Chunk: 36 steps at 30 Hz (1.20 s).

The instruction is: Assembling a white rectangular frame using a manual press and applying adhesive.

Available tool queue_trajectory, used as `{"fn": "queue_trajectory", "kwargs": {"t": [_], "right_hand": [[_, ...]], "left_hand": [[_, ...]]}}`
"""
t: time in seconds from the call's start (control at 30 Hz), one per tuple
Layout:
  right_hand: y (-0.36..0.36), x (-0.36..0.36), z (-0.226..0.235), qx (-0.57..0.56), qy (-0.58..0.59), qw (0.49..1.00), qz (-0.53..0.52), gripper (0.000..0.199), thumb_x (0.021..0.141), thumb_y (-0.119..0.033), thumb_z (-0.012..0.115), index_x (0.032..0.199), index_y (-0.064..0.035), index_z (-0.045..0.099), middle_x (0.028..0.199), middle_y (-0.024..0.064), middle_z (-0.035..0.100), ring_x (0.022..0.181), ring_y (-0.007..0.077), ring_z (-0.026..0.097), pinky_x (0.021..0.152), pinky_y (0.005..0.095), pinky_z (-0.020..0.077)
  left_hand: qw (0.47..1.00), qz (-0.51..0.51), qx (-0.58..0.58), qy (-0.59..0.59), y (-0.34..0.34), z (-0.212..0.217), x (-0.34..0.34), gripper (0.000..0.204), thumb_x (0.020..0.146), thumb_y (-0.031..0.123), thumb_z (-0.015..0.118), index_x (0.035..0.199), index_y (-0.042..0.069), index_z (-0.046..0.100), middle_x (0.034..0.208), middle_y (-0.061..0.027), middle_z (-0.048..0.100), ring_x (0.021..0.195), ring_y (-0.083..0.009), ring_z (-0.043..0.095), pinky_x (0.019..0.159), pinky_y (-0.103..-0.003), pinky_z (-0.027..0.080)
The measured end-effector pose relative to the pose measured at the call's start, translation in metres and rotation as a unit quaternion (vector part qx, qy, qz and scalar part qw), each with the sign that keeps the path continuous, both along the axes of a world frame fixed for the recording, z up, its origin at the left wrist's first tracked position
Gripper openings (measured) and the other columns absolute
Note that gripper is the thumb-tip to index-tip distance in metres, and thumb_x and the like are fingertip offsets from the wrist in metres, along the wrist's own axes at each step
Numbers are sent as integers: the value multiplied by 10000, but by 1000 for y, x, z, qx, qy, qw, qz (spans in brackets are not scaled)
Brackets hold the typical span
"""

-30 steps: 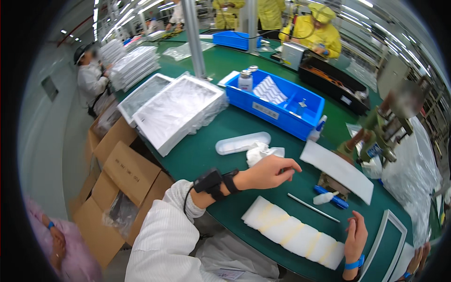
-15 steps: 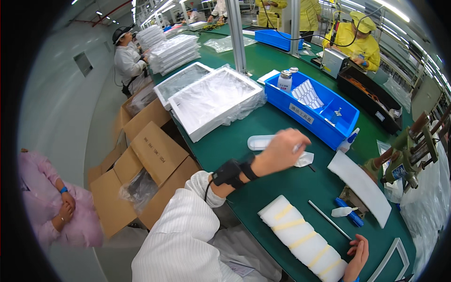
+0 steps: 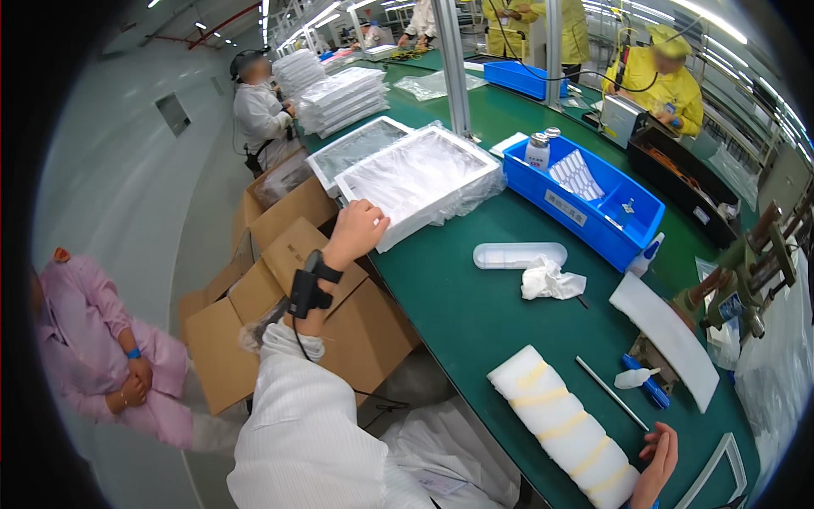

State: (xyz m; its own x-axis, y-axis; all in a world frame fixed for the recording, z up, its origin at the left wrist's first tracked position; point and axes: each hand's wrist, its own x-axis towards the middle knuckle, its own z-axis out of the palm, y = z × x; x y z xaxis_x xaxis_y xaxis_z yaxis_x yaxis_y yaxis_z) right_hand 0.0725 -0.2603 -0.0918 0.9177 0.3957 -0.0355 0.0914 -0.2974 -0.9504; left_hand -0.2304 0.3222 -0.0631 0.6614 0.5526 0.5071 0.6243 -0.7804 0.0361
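A: Left hand status?
B: My left hand [image 3: 356, 227] rests, fingers curled, on the near corner of the wrapped tray [image 3: 421, 180]; tray sits at the table [image 3: 458, 305] edge, above open cartons [image 3: 280, 288].
A: Right hand?
B: My right hand [image 3: 655, 462] lies loosely open, touching the taped foam roll [image 3: 564, 422].

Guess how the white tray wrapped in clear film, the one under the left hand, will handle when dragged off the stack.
The white rectangular tray in clear plastic film looks foam-like and shallow, so probably light for its size. It likely stays fairly stiff, since it overhangs the green table edge without sagging. The loose, wrinkled film may slip under the left hand, which rests on its near corner.
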Motion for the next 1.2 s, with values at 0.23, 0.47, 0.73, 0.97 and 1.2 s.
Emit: {"fn": "queue_trajectory", "kwargs": {"t": [0.23, 0.47, 0.73, 0.97, 1.2], "right_hand": [[1, 0, -5, 5, -29, 1000, 7, 304, 1037, -222, 398, 1078, -11, 612, 798, 21, 553, 616, 50, 441, 543, 194, 337], [2, 1, 0, 24, -56, 998, -18, 277, 1029, -201, 415, 1087, -13, 609, 821, 21, 558, 625, 60, 440, 560, 209, 348], [-5, -42, 52, 84, -184, 979, -29, 223, 995, -117, 487, 1095, 24, 628, 925, 63, 628, 804, 120, 551, 747, 256, 461], [68, -125, 92, 129, -165, 951, 227, 395, 968, -173, 525, 1308, 26, 500, 1173, 158, 615, 1087, 244, 590, 919, 350, 445], [114, -182, 72, 301, 4, 943, 144, 644, 913, -55, 579, 1419, 85, 206, 1334, 224, 417, 1154, 269, 455, 1016, 361, 334]], "left_hand": [[989, -123, -46, 69, 4, 7, -10, 273, 862, 261, 651, 935, -1, 619, 920, -145, 594, 943, -331, 554, 921, -366, 404], [984, -161, -2, -74, -6, 19, 3, 213, 843, 172, 654, 879, 0, 534, 875, -165, 485, 851, -347, 459, 787, -408, 377], [973, -132, 123, -145, -109, 60, 6, 222, 839, 147, 644, 946, 3, 513, 924, -155, 462, 902, -362, 446, 818, -451, 365], [918, -269, 108, -272, -244, 37, 45, 360, 766, 227, 699, 994, 27, 505, 968, -156, 466, 904, -350, 441, 851, -496, 360], [866, -395, -26, -306, -346, -47, 57, 468, 766, 342, 729, 1043, 9, 551, 1038, -150, 483, 1002, -339, 454, 941, -531, 343]]}}
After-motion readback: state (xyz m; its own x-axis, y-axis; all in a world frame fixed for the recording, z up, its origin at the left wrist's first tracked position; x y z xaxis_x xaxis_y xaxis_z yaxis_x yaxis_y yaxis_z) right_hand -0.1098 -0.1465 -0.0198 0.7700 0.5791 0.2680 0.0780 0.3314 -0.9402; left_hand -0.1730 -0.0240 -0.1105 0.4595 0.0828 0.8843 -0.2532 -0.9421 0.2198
